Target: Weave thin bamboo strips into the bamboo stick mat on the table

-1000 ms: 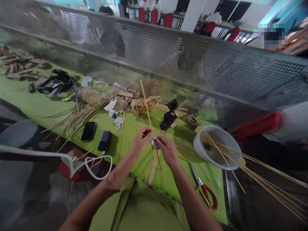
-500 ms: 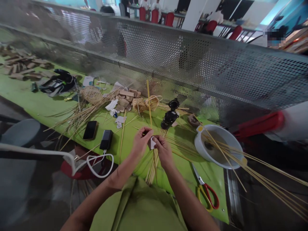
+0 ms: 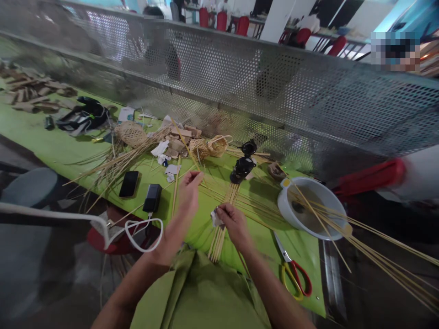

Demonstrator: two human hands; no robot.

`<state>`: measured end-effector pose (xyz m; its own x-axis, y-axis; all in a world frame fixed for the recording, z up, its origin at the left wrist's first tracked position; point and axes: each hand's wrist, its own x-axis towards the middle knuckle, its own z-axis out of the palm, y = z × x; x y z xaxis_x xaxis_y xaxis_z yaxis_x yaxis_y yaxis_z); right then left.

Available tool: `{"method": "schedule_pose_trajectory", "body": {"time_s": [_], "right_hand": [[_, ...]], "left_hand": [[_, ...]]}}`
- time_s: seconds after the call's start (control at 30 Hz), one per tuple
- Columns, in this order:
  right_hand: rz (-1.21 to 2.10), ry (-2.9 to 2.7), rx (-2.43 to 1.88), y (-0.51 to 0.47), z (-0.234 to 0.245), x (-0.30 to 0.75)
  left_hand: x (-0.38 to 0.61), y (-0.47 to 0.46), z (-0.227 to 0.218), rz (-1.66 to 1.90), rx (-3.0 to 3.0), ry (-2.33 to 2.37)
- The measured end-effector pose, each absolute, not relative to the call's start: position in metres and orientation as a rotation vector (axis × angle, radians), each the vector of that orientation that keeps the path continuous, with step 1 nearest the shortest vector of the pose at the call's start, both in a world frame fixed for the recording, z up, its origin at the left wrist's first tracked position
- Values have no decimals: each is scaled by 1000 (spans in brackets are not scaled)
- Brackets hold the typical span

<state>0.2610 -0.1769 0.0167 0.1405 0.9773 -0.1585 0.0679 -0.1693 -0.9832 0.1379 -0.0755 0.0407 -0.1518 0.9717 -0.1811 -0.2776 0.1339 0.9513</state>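
My left hand (image 3: 190, 188) is closed, with its fingertips pinched at a long thin bamboo strip (image 3: 185, 144) that slants up and to the left. My right hand (image 3: 233, 221) grips a crumpled piece of white paper (image 3: 216, 218) between thumb and fingers. A strip also shows below the right wrist; whether it is the same one I cannot tell. Under the right hand, a bundle of flat bamboo strips (image 3: 216, 244) lies lengthwise on the green table cover (image 3: 202, 224). Its far end meets a black object with an open round lid (image 3: 243, 168).
Red-and-yellow scissors (image 3: 291, 269) lie to the right, near a white basin (image 3: 310, 230) with water and long strips jutting out. Small woven baskets (image 3: 217, 146) stand at the back. A phone (image 3: 129, 184) and a cabled black power bank (image 3: 152, 198) are left; a perforated metal screen (image 3: 219, 82) runs behind.
My hands have moved apart: the left went left and slightly up, while the right stayed near its place with the paper. The upright strip has tipped over to the left.
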Motion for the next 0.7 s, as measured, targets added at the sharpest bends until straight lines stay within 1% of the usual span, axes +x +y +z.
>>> {"method": "schedule_pose_trajectory", "body": {"time_s": [0.1,0.27,0.33,0.47,0.7], "right_hand": [[1229,-1020,-1465,-185,11,261],[1235,-923,-1428,-175,15,265],[1207,-951,-1411,-170,16,265],[1132,-1071,-1426,-171,16,262],[1238,-1055,-1460,-197,8,264]], "left_hand": [[132,-67,39,1317,836,1180],[143,-94,29,1050,1009,1094],[147,-104,26,1010,1059,1102],[145,-101,28,1050,1119,1160],[128,-64,34,1051,1135,1367]]}}
